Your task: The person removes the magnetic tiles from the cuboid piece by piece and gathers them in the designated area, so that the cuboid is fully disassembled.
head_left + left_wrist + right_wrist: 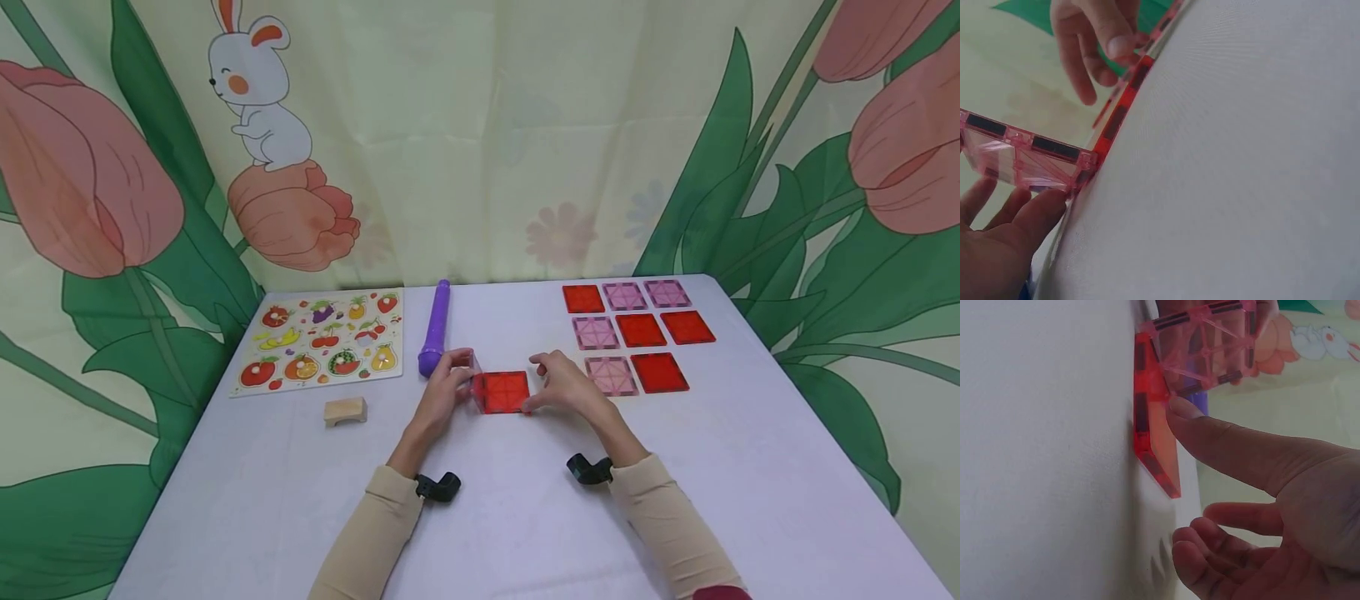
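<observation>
A red magnetic tile [506,392] lies flat on the table. At its left edge a translucent pink magnetic tile [1210,347] stands up on edge, meeting the red one along its lower side. My left hand [447,385] holds the pink tile from its outer side, with fingertips and thumb at its face and lower edge. On the other side, my right hand [564,385] has its thumb at the red tile's near right corner, and its other fingers are loosely bent and hold nothing.
Right of my hands, several flat red and pink tiles [641,331] lie in rows. A purple toy microphone [435,329] lies behind my left hand. Farther left are a fruit puzzle board [318,342] and a small wooden arch block [346,412]. A printed curtain [465,167] hangs behind the table.
</observation>
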### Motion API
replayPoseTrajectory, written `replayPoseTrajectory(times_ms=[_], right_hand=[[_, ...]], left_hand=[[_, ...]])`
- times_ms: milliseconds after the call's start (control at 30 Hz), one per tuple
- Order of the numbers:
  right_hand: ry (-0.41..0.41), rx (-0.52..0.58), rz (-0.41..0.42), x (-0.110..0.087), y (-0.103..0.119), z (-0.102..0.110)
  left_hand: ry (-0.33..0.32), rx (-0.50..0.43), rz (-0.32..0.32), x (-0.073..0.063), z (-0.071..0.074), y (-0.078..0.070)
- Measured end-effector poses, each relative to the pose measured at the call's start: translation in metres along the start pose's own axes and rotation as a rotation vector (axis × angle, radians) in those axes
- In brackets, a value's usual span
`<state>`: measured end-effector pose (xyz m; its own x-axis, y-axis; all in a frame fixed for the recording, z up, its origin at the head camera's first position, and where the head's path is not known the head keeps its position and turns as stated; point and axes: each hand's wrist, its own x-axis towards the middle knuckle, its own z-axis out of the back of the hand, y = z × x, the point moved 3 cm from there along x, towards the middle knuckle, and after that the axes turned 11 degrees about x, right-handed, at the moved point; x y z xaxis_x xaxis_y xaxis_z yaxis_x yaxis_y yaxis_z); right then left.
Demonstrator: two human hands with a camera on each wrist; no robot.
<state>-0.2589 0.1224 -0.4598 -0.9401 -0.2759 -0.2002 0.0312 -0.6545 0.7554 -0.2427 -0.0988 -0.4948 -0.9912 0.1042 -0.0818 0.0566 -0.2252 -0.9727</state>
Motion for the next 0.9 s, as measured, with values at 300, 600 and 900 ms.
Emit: replayPoseTrajectory(times_ms=[300,600,900], right_hand=[[0.045,-0.064,-0.003,-0.001,-0.002,-0.011],[0.037,-0.026,-0.050,-0.003,-0.007,-0.007],[0.069,0.058,-0.098,-0.002,-0.010,0.008]], left_hand=[[0.026,-0.020,0.001,-0.002,-0.001,0.000],[-0.034,0.096,-0.027,-0.003,0.001,-0.001],[-0.093,0.184,-0.010,-0.001,0.001,0.000]])
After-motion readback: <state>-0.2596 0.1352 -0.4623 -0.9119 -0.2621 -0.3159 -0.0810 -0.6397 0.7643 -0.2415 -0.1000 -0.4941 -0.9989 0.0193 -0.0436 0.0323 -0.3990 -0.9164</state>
